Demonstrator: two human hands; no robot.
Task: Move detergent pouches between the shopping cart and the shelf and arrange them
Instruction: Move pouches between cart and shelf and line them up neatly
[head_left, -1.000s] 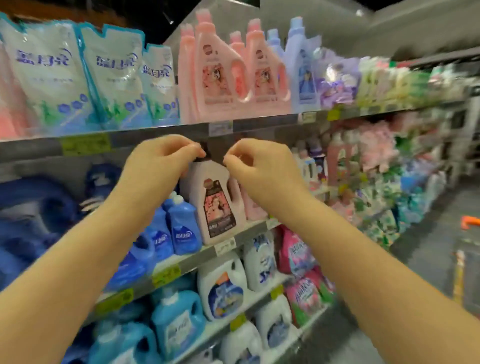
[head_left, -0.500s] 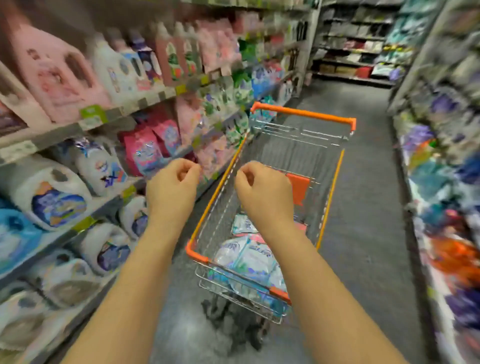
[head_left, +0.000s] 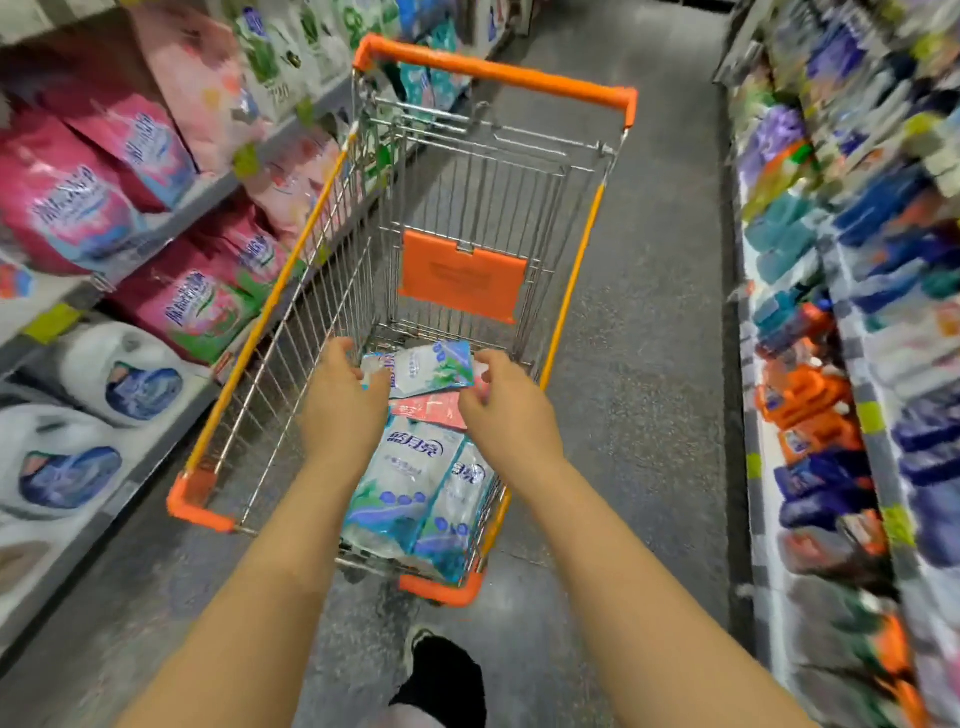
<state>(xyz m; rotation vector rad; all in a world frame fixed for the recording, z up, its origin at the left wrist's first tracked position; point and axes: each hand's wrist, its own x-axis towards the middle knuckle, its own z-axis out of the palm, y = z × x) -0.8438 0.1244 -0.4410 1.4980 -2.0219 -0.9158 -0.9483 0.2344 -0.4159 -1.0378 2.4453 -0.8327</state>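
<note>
The detergent pouch (head_left: 423, 366) lies atop the other pouches (head_left: 410, 483) at the far end of the shopping cart (head_left: 493, 70). The left hand (head_left: 340, 410) pinches its left edge, and the right hand (head_left: 506, 410) pinches its right edge.

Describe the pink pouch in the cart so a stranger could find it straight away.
Look into the orange-trimmed shopping cart straight ahead. Mid-cart, the pink pouch lies partly under a white-and-teal pouch. Every other pouch in there is white and teal.

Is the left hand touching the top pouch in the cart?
Touching. The head view shows the left hand curled over the left edge of the top pouch.
</note>
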